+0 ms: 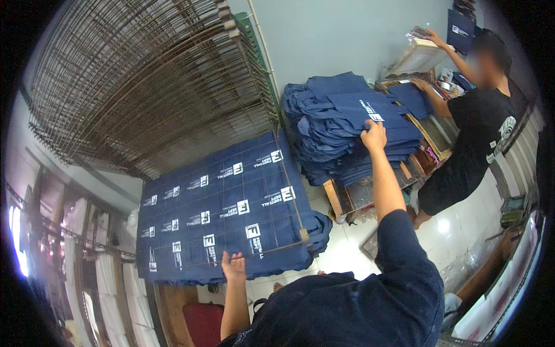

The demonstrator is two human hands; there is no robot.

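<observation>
Touches the printed blue cloth on the pile with the right hand; cannot tell if pinching. Has the left hand spread loosely by the wire rack. Looks done with the printed rows underneath, not this cloth.

The left hand is at the near edge of a wire drying-rack tier with white-printed navy fabric panels. The right hand touches a navy fabric pile; beside it, a co-worker holds up a framed printing screen.
</observation>
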